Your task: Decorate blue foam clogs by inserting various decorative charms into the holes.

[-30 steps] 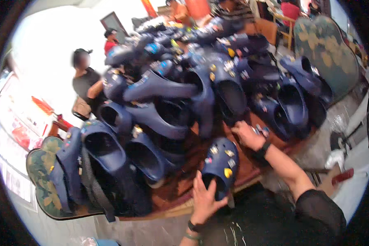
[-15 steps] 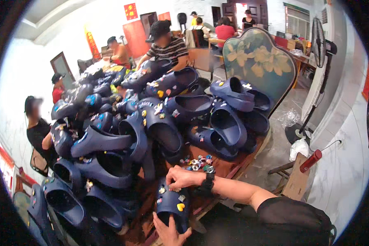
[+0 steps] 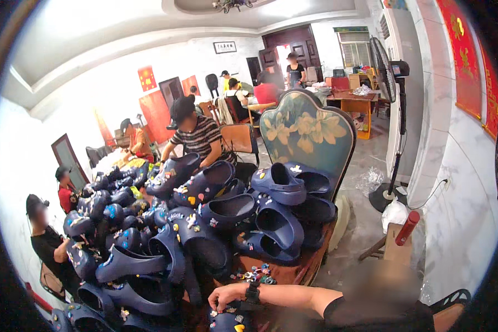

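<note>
My desk (image 3: pixel 293 273) bears heaped blue shoes (image 3: pixel 130 263), lower left, too many to count. One separate shoe (image 3: pixel 227 321), cut off bottom centre, seems lengthwise up-frame, directly beneath my right hand (image 3: pixel 226 297); fingertips touch it, grip unclear. Left hand unseen. One charm pile (image 3: pixel 258 274) sits above my wrist.

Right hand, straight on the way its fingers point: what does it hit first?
The navy clog directly below. The right hand points down at its charm-studded top; the fingertips look about in contact, though one view leaves the exact gap unclear.
</note>
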### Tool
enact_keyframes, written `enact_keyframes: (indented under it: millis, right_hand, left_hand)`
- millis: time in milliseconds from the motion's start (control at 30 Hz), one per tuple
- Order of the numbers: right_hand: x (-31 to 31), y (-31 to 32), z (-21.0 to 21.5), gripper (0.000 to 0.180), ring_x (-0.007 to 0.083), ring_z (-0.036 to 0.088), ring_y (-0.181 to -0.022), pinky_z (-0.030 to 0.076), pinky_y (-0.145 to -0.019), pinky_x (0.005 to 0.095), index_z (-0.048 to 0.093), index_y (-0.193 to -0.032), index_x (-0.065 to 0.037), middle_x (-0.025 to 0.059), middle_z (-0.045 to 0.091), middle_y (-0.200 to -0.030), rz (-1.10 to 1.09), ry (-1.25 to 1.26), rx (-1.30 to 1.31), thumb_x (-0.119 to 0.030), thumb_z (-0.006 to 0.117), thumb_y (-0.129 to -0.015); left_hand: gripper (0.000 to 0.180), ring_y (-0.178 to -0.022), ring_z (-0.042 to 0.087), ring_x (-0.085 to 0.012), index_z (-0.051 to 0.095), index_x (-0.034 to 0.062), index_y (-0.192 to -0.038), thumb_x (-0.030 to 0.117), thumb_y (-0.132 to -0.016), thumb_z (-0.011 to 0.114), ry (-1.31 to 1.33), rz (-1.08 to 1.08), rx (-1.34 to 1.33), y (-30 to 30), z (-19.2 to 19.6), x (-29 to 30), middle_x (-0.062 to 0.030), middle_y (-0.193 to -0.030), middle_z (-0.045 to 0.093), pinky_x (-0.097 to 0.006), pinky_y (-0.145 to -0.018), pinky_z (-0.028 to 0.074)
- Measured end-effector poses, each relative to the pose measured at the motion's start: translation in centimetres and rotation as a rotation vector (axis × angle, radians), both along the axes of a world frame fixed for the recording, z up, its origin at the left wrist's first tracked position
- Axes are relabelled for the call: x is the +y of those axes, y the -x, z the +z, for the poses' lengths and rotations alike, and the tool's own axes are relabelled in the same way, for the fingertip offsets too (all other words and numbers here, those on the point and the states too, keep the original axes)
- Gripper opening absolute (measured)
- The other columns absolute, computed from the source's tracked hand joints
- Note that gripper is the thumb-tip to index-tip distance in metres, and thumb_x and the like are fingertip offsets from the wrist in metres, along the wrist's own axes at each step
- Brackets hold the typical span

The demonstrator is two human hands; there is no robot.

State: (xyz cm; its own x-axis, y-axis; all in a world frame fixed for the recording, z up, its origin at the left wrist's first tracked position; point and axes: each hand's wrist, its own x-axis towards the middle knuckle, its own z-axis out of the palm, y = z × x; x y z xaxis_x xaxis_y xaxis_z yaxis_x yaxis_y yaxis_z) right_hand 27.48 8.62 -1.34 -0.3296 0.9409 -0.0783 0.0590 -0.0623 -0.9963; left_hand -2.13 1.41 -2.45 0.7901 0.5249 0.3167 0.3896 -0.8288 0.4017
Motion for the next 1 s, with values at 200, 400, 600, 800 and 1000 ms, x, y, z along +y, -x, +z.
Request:
enact_keyframes:
  millis: [200,400,600,800,1000]
  right_hand:
    - [-1.3,-0.8,-0.6,0.012,0.0135,0.063,-0.079,0.048,-0.071,0.0294,0.068,-0.081,-0.003,0.0043,0.070,-0.081,0.033,-0.046,-0.034,-0.010,0.073,-0.073]
    - [-2.7,2.5,-2.5,0.022,0.0140,0.059,-0.077,0.047,-0.062,0.0301,0.062,-0.094,-0.003,0.0052,0.061,-0.086,-0.341,-0.398,-0.407,-0.024,0.067,-0.086]
    - [-3.6,1.0,-3.0,0.021,0.0142,0.062,-0.089,0.051,-0.076,0.0320,0.068,-0.094,-0.003,0.0054,0.068,-0.093,-0.288,-0.343,-0.187,-0.024,0.069,-0.088]
    - [-5.9,-2.8,0.8,0.016,0.0082,0.060,-0.076,0.049,-0.070,0.0268,0.072,-0.086,-0.005,-0.0001,0.068,-0.082,-0.541,-0.077,0.005,-0.021,0.070,-0.087]
    - [-2.7,-0.6,-1.4,0.015,0.0056,0.056,-0.081,0.045,-0.072,0.0229,0.068,-0.083,-0.006,-0.0033,0.063,-0.084,-0.359,-0.053,-0.031,-0.020,0.072,-0.087]
  left_hand:
    - [0.091,-0.136,0.022,-0.0581,0.047,0.0038,-0.135,0.033,-0.059,0.089,0.035,0.023,0.041,0.2,0.3,0.1,-0.0415,-0.151,0.009,-0.057,-0.111,0.027]
    - [0.092,-0.136,0.022,-0.0576,0.046,0.0082,-0.137,0.031,-0.059,0.089,0.030,0.012,0.011,0.7,0.0,-0.7,-0.0409,-0.152,0.009,-0.057,-0.110,0.028]
    - [0.089,-0.138,0.021,-0.0564,0.044,0.0104,-0.139,0.035,-0.064,0.086,0.046,-0.027,-0.032,0.4,0.7,-0.8,-0.0402,-0.152,0.009,-0.057,-0.111,0.026]
    - [0.081,-0.135,0.025,-0.0556,0.052,0.0039,-0.130,0.038,-0.063,0.083,0.041,0.037,-0.056,-2.1,1.7,0.4,-0.0404,-0.150,0.016,-0.056,-0.110,0.028]
    - [0.080,-0.136,0.024,-0.0545,0.054,0.0040,-0.126,0.036,-0.059,0.085,0.109,0.132,0.065,-0.9,1.8,0.4,-0.0370,-0.152,0.013,-0.057,-0.109,0.029]
